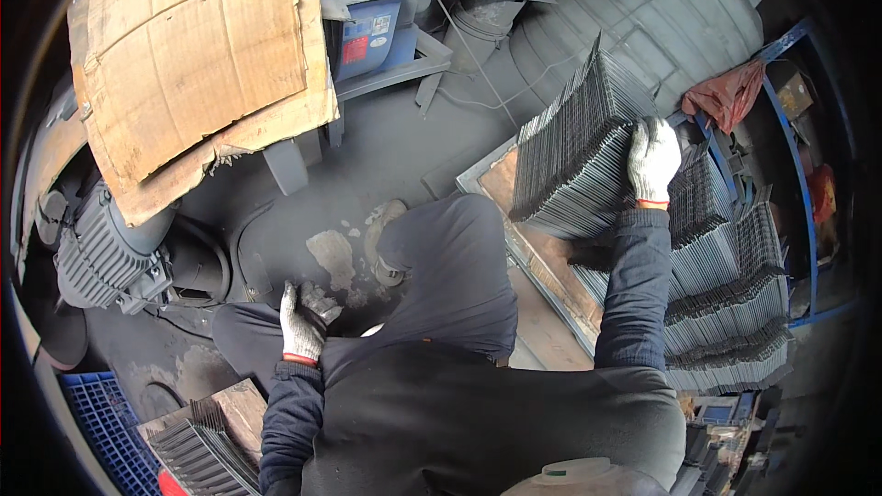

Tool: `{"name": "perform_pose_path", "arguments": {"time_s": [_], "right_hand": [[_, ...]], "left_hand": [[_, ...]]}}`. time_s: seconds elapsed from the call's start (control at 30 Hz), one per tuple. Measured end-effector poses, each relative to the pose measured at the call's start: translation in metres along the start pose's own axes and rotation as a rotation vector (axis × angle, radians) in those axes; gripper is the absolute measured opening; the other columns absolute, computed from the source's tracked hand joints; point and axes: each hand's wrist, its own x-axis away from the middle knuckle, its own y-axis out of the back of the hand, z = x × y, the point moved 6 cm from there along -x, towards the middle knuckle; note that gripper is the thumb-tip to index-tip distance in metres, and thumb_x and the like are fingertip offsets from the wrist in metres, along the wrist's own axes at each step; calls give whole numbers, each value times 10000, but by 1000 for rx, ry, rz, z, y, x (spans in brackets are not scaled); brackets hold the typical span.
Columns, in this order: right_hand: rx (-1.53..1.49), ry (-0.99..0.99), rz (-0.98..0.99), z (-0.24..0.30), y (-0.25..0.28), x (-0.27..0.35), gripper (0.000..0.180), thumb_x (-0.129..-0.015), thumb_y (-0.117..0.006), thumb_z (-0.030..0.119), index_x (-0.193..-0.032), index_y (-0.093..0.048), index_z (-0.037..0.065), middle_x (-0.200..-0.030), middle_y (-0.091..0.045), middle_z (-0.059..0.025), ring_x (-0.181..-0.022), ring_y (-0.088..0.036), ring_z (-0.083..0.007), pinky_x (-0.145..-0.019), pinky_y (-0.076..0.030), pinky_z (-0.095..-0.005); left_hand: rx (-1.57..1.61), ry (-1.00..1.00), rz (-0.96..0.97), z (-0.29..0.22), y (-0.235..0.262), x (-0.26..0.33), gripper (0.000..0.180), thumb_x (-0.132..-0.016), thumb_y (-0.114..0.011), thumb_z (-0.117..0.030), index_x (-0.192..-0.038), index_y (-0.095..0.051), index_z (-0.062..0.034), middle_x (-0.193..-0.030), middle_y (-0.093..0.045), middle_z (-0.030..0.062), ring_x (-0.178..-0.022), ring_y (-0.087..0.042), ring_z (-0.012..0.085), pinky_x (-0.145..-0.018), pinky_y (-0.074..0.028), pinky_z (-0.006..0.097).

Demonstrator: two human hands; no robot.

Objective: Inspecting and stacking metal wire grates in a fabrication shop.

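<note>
My right hand (654, 161), in a white knitted glove, is at the right side of a tall stack of thin dark metal plates (574, 152). Its fingers are bent around the plates' edge, and their tips are partly hidden. More stacked plates (726, 285) stand in rows beside and below my right forearm. My left hand (308, 320), in a similar glove with a grey-soiled palm, is over my left thigh. Its fingers are loosely curved and apart, with nothing in them.
Cardboard sheets (197, 55) cover something at upper left, above a finned motor (110, 253). A large grey drum-shaped body (634, 14) fills the upper right. At right stands a blue frame (799, 184). Lower left are more plates (207, 450) and a blue plastic grid (106, 427).
</note>
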Motion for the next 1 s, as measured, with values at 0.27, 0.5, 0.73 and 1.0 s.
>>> {"name": "perform_pose_path", "arguments": {"time_s": [0.27, 0.5, 0.73, 1.0], "right_hand": [[94, -7, 42, 20, 12, -15, 249, -986, -746, 314, -926, -750, 72, -859, -703, -145, -826, -689, -368, -774, -528, -471], [-703, -252, -73, 156, 49, 20, 90, -979, -700, 47, -1052, -736, 9, -1013, -730, -133, -934, -699, -299, -888, -546, -400], [-1728, -940, 1153, 415, -77, 224, 363, -1136, -626, 333, -1070, -790, 16, -791, -579, 71, -755, -457, -29, -640, -413, -264], [-934, 223, 1216, 477, -69, 251, 603, -1089, -528, 530, -872, -806, 41, -865, -767, -227, -867, -744, -436, -829, -575, -540]], "left_hand": [[-7, -16, -38, -4, 2, 2, 552, -1002, -655, -648, -1185, -667, -127, -1079, -689, 78, -977, -680, 324, -897, -563, 536], [18, 8, -19, -1, 17, -1, 538, -1026, -659, -606, -1217, -634, -104, -1140, -691, 135, -977, -695, 366, -906, -582, 566], [-115, 23, -113, 6, 2, -7, 582, -1041, -622, -615, -1254, -656, -74, -1088, -701, 126, -937, -708, 327, -857, -609, 516], [-51, -40, -132, -5, 6, 6, 492, -1066, -606, -574, -1213, -624, -104, -1078, -683, 109, -928, -695, 292, -838, -609, 490]]}}
